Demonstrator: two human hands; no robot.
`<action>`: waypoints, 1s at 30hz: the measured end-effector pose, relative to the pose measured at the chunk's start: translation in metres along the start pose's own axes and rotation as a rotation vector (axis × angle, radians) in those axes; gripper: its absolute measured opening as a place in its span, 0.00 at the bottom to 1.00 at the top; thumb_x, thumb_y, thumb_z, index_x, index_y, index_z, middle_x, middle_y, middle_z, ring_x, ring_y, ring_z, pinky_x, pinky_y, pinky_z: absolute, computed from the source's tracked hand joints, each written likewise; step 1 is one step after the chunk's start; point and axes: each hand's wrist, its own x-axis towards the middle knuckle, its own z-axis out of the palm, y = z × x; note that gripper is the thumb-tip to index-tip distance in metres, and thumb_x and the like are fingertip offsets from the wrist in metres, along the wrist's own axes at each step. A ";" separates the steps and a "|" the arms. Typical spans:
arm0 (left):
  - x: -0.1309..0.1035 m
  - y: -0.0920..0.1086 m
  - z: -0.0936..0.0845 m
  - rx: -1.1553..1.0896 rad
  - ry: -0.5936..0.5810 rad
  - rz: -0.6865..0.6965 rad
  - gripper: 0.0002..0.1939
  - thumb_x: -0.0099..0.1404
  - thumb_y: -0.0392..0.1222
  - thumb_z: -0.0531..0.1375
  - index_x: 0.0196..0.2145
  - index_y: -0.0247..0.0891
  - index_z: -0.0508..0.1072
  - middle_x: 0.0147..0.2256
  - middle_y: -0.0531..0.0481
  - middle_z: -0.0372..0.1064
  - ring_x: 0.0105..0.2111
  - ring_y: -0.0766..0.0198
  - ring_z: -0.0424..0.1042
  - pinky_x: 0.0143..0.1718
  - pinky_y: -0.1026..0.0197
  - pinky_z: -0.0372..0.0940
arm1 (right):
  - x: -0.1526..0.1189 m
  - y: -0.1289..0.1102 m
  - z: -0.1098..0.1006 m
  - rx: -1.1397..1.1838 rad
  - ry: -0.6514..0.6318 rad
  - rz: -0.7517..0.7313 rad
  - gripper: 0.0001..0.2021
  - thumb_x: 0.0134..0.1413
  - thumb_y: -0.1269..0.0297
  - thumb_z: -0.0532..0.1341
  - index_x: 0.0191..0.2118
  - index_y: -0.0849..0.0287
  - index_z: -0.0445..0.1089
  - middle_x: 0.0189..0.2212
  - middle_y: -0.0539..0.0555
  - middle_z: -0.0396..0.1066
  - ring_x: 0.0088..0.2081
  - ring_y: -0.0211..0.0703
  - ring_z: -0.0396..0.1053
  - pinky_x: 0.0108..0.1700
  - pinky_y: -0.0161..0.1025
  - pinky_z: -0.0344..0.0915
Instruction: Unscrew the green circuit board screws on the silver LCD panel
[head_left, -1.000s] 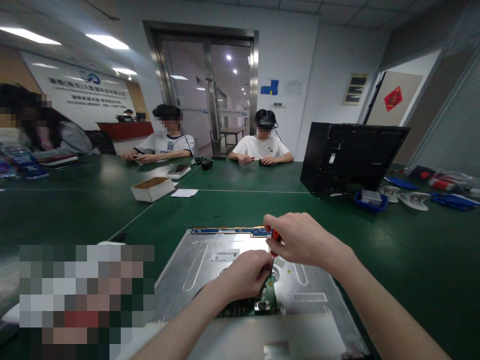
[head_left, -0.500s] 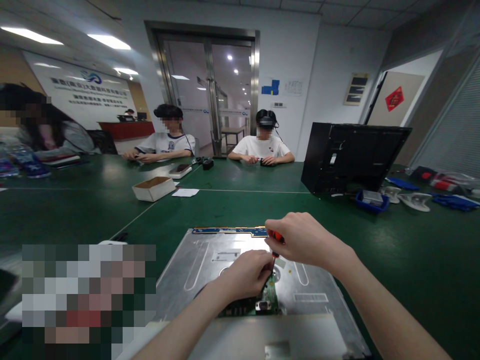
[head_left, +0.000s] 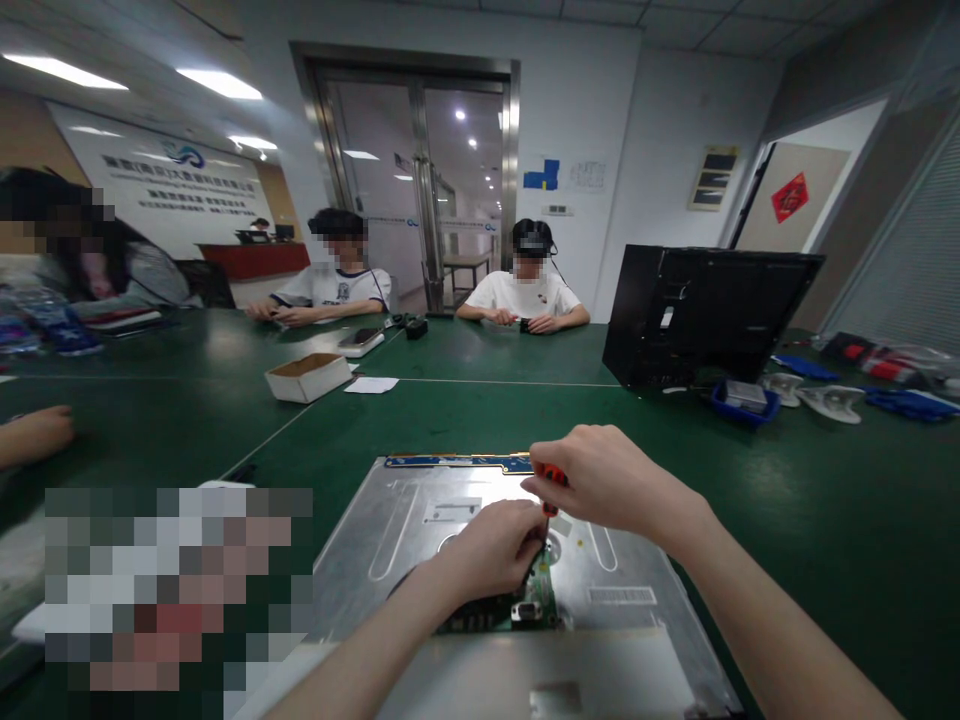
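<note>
My right hand (head_left: 600,480) grips a screwdriver (head_left: 553,478) by its red-and-black handle, the shaft pointing down. At the shaft's lower end, my left hand (head_left: 499,545) is closed, its fingertips bent down and mostly hidden, so what they pinch cannot be made out. Beneath both hands lies a flat metal display panel (head_left: 390,520) with labels on its back. A green circuit board (head_left: 541,590) with a connector sits on the panel, partly covered by my left hand. A narrow blue circuit strip (head_left: 450,462) runs along the panel's far edge.
A black monitor housing (head_left: 705,310) stands at the right, with a blue tray (head_left: 744,403) before it. An open cardboard box (head_left: 307,378) is left of centre. Another person's hand (head_left: 37,436) reaches in from the left edge. Several people sit around the green table (head_left: 480,410).
The fingers of my right hand have shifted on the screwdriver, and more of its red handle shows. My left hand stays put. Another person's hand has appeared at the left edge.
</note>
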 end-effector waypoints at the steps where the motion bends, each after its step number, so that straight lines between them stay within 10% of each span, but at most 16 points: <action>1: 0.000 -0.001 0.001 -0.005 0.006 0.006 0.06 0.59 0.30 0.55 0.26 0.36 0.66 0.27 0.49 0.70 0.28 0.62 0.66 0.26 0.63 0.52 | -0.001 0.000 0.000 0.007 0.003 -0.008 0.09 0.60 0.58 0.55 0.33 0.54 0.69 0.26 0.50 0.74 0.27 0.40 0.69 0.26 0.36 0.44; 6: 0.001 -0.003 0.004 -0.064 0.012 0.030 0.06 0.59 0.29 0.54 0.26 0.36 0.66 0.28 0.49 0.70 0.28 0.63 0.67 0.28 0.64 0.55 | -0.004 0.000 -0.001 0.079 0.007 -0.083 0.06 0.51 0.66 0.59 0.37 0.55 0.66 0.29 0.49 0.74 0.29 0.39 0.69 0.26 0.35 0.47; 13: 0.000 -0.001 0.002 -0.005 0.004 -0.002 0.06 0.60 0.30 0.54 0.26 0.36 0.66 0.27 0.49 0.69 0.27 0.62 0.66 0.25 0.63 0.51 | -0.002 0.002 -0.002 -0.018 -0.022 0.002 0.18 0.63 0.47 0.52 0.33 0.53 0.71 0.26 0.51 0.74 0.28 0.41 0.70 0.26 0.37 0.45; 22: 0.000 -0.001 0.002 -0.048 0.021 0.038 0.05 0.56 0.30 0.56 0.26 0.37 0.66 0.26 0.51 0.68 0.27 0.63 0.65 0.26 0.63 0.52 | -0.005 0.001 -0.002 0.011 -0.012 -0.064 0.08 0.54 0.66 0.58 0.41 0.54 0.68 0.32 0.51 0.76 0.31 0.41 0.71 0.27 0.36 0.47; 30: 0.001 0.000 -0.002 -0.002 -0.032 -0.028 0.06 0.59 0.30 0.57 0.27 0.37 0.71 0.29 0.49 0.73 0.30 0.60 0.70 0.29 0.63 0.55 | -0.002 0.000 -0.004 -0.057 -0.046 0.010 0.13 0.61 0.51 0.55 0.41 0.52 0.70 0.30 0.53 0.77 0.31 0.46 0.73 0.26 0.36 0.47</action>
